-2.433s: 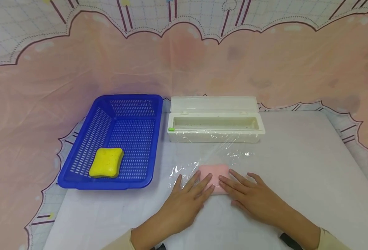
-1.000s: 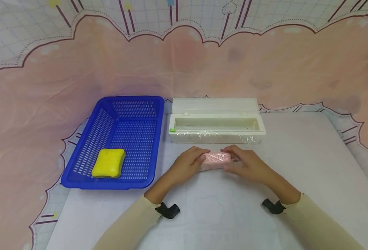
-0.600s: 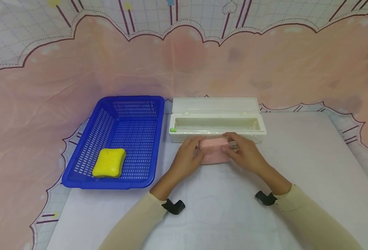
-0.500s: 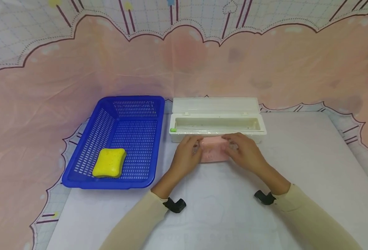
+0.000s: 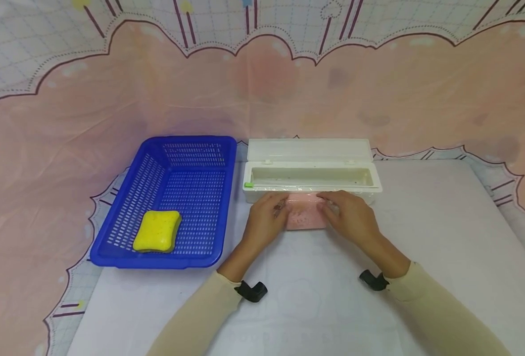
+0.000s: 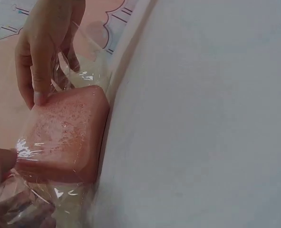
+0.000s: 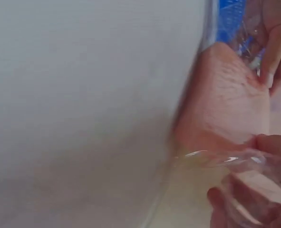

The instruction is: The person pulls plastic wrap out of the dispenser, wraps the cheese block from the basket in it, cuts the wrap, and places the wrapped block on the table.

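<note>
A pink bar of soap, wrapped in clear cling film, lies close in front of the white cling film dispenser. My left hand holds its left edge, thumb on the near side and fingers at the far side. On the right edge, my right hand grips it the same way. Loose film bunches out at both ends, under the fingers. In the left wrist view the soap's top shows wrinkled, shiny film.
To the left stands a blue basket with a yellow block, like soap or a sponge, inside. The dispenser's lid stands raised at the back. A white cloth covers the table; a patterned curtain hangs behind.
Both hands have gone from lying spread on the soap to gripping its edges. They have brought it forward to the dispenser, turning it on the way. The stretched film between them is gathered up.
</note>
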Tool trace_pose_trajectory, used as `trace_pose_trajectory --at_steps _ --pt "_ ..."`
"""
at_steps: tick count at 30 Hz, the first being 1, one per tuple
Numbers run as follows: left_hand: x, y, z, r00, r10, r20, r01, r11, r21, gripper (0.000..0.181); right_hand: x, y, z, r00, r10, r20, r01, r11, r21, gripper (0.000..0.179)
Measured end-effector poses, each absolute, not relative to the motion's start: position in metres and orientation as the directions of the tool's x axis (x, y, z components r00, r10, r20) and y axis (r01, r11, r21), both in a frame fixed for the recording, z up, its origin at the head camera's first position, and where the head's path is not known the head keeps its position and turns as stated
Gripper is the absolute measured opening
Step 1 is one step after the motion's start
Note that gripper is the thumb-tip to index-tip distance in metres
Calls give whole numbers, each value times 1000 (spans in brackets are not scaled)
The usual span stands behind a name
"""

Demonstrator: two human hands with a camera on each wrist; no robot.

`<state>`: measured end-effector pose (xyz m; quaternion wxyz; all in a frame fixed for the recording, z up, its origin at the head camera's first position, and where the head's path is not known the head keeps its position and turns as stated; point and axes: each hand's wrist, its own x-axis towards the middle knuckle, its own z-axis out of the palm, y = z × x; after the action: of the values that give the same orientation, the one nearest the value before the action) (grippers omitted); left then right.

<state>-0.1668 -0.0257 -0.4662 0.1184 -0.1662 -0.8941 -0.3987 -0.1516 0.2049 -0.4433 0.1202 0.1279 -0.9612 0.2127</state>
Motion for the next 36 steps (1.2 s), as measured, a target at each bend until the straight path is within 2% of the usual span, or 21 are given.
trace_pose_trajectory --at_steps 4,6,10,14,18,25,36 --pt "-159 -32 -470 -942 52 333 296 602 742 30 -149 200 -434 -907 -192 375 -297 922 -247 38" --pt "-157 -35 -473 -951 -46 305 227 565 793 29 -151 194 -428 -894 -189 406 -298 928 -224 39" --pt "-160 -38 -480 -955 -208 213 104 436 894 40 -164 171 -415 -902 -209 378 -319 912 -258 41" --pt "-168 -41 -486 -945 -295 137 30 341 940 56 -187 141 -409 -932 -247 264 -332 876 -351 46" --pt "-176 -44 -492 -950 -288 123 20 337 941 63 -212 114 -408 -947 -281 153 -320 841 -435 54" --pt "-189 -46 -500 -980 -194 37 -6 220 976 49 -241 83 -413 -950 -313 23 -277 802 -529 58" --pt "-195 -55 -503 -983 -178 38 11 149 989 39 -248 63 -419 -979 -192 -68 -136 864 -484 60"
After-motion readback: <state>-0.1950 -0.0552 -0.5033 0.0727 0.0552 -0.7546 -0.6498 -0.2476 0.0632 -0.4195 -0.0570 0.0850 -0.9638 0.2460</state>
